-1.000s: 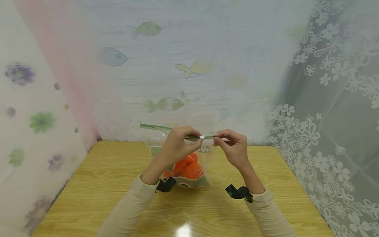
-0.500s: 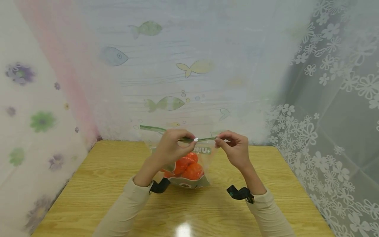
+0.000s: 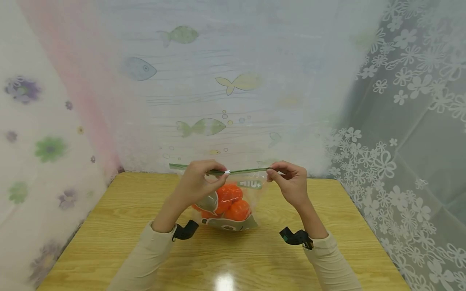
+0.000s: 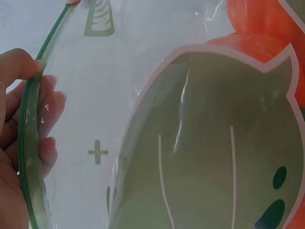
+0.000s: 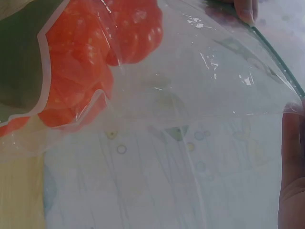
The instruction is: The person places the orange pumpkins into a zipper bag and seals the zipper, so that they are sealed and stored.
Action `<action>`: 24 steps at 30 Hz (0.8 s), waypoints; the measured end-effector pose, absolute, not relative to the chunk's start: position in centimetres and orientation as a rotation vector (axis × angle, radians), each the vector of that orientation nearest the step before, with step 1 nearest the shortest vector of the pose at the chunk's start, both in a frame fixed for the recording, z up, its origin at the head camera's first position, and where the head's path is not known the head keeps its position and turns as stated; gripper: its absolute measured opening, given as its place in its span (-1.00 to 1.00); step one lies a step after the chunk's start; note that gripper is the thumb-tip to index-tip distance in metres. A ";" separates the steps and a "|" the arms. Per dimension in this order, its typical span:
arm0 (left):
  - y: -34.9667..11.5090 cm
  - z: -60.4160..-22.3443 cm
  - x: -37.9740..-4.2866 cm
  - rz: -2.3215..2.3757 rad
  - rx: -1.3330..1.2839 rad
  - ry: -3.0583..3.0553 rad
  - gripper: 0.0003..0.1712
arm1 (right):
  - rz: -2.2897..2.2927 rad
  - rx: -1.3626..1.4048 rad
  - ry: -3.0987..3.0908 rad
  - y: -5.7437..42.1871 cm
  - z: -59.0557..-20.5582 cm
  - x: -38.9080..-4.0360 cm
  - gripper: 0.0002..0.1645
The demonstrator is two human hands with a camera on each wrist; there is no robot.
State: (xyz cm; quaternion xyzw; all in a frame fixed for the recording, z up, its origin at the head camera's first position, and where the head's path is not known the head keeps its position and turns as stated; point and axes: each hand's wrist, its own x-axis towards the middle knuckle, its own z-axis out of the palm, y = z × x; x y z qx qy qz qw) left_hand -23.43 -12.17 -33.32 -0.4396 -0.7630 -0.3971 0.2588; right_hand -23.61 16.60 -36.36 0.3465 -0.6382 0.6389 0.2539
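A clear zip bag [image 3: 260, 198] with printed green shapes hangs upright over the table, its base at or near the surface. Several ribbed, round orange-red things [image 3: 238, 210] fill its lower part. Along its top runs a green zip strip [image 3: 249, 170] with a small white slider [image 3: 227, 172]. My left hand [image 3: 198, 180] pinches the strip at the slider, thumb on one side and fingers behind, as the left wrist view shows of the strip [image 4: 28, 124]. At the strip's right end, my right hand [image 3: 290, 182] pinches the bag's corner between thumb and forefinger.
A wooden table [image 3: 127, 230] lies under the bag. Behind it hangs a pale curtain with fish drawings [image 3: 209, 127], and flowered sheets [image 3: 51, 149] close in both sides. Each wrist wears a black camera mount [image 3: 185, 230].
My left hand has slid to the left along the strip together with the white slider, baring more of the strip and the printed letters. My right hand has hardly moved.
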 end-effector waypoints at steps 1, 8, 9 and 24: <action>-12.0 -33.4 -22.9 -1.071 -1.181 -2.074 -0.95 | 1.745 0.947 -1.731 16.9 -36.4 -23.4 -0.97; -11.3 -33.5 -19.4 -1.029 -1.114 -2.094 -0.95 | 1.786 1.000 -1.723 18.6 -36.5 -21.5 -0.94; -11.2 -33.6 -18.8 -1.018 -1.102 -2.095 -0.95 | 1.791 1.006 -1.719 18.8 -36.5 -21.2 -0.93; -14.9 -34.7 -18.2 -1.077 -1.014 -2.086 -0.84 | 1.789 0.948 -1.742 18.5 -36.8 -21.3 -0.94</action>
